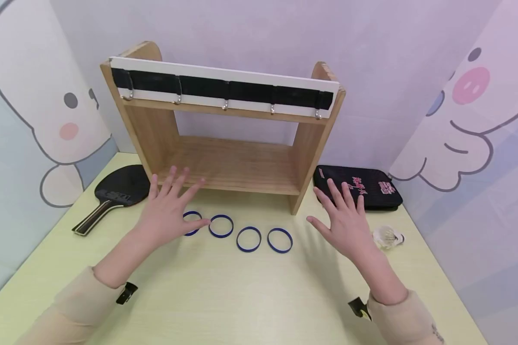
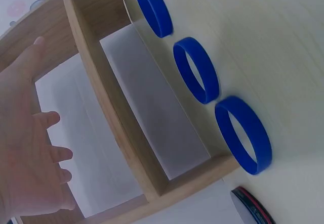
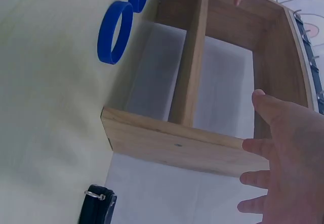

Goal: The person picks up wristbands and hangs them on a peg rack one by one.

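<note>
Both hands were held above the table point(image 1: 224, 302), well apart, gripping nothing. Left hand point(image 1: 166, 213): fingers spread, thumb out to the side, before the shelf's left end. In the head view its thumb crossed the leftmost band; the left wrist view showed the hand apart from the bands. Right hand point(image 1: 348, 225): fingers likewise spread, to the right of the rightmost band, its fingertips overlapping the case in the head view; contact there could not be told.

Four blue bands point(image 2: 254, 122) lay flat on the table in a loose row before the shelf point(image 1: 241, 165), the two right-hand ones a little nearer the person. None hung on the hooks.

Shelf: wooden, upright, with a white strip point(image 1: 216, 70) across its top front. Five metal hooks point(image 1: 225, 105) were spaced along it over black tape point(image 1: 203, 87).

Left of the shelf, a black paddle point(image 1: 123, 186), handle toward the person. Right of it, a black case point(image 1: 373, 189) with pink lettering; nearer the person, a shuttlecock point(image 1: 386, 237) on its side. Cartoon figures on the walls point(image 1: 259, 28).
</note>
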Motion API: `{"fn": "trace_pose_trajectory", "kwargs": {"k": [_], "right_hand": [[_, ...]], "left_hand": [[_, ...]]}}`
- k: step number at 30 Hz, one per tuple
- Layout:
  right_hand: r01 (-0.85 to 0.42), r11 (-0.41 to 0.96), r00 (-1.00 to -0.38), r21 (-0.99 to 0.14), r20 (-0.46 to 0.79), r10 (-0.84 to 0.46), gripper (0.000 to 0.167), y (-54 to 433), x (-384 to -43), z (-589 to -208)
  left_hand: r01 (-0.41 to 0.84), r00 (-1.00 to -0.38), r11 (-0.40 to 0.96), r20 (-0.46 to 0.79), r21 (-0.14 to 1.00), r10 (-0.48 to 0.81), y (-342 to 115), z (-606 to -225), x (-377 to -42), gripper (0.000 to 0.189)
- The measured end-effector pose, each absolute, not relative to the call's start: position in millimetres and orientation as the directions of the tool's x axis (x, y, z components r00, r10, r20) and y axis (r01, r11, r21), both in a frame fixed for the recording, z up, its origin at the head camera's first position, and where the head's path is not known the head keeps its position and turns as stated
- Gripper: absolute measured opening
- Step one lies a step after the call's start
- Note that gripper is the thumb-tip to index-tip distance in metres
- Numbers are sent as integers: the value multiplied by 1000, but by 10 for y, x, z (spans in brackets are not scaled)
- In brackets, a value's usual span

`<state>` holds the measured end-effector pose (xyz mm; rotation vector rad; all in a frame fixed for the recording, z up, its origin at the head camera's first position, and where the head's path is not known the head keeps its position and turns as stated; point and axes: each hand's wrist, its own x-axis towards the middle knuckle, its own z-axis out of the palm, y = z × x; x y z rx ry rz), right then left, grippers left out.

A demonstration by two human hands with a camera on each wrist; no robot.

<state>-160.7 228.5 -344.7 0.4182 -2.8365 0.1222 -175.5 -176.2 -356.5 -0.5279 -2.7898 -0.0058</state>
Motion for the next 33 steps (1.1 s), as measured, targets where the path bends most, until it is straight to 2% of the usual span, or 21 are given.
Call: {"fn": "trace_pose_trajectory", "kwargs": {"k": [12,27,30,33], "right_hand": [[-264,958,-925,-112,312,-218,71,2364,-1885,-3298],[-266,945,-925,-189,327,-195,73,2178,-2303,-3438],[-269,928,-929,-256,325,-180,77,2135,-2377,-3502],[-287,880,-933,-378,318,-168,78,2110,-2448,-3575]], "left_hand": [[330,-891,944,321,-25,320,-2105,-3587,-1679,91],[371,-893,929,276,1,357,-2524,-4008,-1705,79],[380,-901,925,236,18,365,-2577,-4078,-1753,77],[403,-900,914,201,46,387,-2635,-4149,-1817,75]]}}
